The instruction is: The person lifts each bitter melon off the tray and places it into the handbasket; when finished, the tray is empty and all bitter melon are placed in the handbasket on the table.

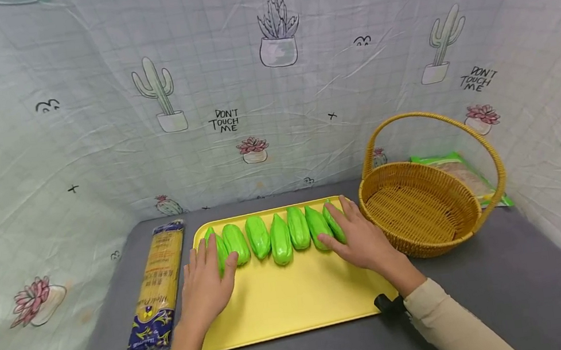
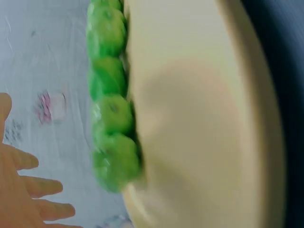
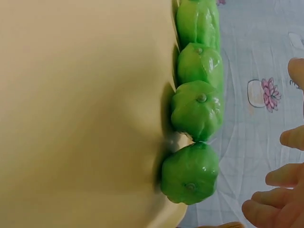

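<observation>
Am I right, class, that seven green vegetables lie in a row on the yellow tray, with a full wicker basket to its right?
Not quite: the basket is empty, as the head view shows. The seven green vegetables do lie in a row on the yellow tray, with the basket to its right.

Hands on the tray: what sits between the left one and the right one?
In the head view, five green gourds lie in a row on the yellow tray between the left hand and right hand; each hand rests on an end gourd.

Left hand (image 1: 205,287) and right hand (image 1: 363,240) flat, fingers straight.
</observation>
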Demonstrator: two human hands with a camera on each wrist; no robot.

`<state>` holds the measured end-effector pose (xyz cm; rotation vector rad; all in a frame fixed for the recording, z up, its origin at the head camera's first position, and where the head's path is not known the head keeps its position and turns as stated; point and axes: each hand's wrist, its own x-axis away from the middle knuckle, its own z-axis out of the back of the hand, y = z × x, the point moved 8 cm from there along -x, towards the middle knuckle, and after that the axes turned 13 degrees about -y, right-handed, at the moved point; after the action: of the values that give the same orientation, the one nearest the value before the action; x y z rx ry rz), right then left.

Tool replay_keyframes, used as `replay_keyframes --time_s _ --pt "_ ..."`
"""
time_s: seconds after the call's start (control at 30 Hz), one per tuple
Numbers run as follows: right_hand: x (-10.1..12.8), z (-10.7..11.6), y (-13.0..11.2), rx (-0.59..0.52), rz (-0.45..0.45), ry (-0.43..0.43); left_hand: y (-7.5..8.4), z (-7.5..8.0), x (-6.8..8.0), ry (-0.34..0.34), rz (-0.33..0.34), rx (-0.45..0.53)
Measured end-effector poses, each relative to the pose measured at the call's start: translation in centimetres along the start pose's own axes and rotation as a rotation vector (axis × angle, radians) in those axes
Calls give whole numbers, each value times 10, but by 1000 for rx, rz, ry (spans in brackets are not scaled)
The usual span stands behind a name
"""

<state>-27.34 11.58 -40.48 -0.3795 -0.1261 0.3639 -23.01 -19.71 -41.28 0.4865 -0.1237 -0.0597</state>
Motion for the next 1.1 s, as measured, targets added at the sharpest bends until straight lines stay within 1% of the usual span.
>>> replay_keyframes --time_s 0.2,0.3,0.43,0.57,0.67,0.73,0.83,0.93,1.0,1.1 --pt "-7 -2 11 -40 -32 -9 -28 -1 -3 -33 78 100" --pt "-11 -5 16 -65 -46 -17 -39 -3 -4 -41 108 154" --pt "-12 -8 26 -93 -90 -20 -49 -8 -6 -44 144 224" --pt "-14 -8 33 -106 -128 1 -56 -9 -10 -26 134 334" --pt "-16 -7 32 -106 -128 10 -63 -8 -12 -4 131 428" --pt "-18 -8 31 -106 -133 7 -68 -8 -13 10 147 473" --pt "-20 -9 31 -119 -145 -2 -73 -7 -15 33 181 488" --pt "-23 -11 31 -136 -152 -13 -74 -4 -17 69 195 494" --pt "-25 -12 32 -150 -147 -5 -74 -2 -19 88 193 504" --pt "-26 -15 37 -181 -154 -5 -75 -2 -23 91 200 528"
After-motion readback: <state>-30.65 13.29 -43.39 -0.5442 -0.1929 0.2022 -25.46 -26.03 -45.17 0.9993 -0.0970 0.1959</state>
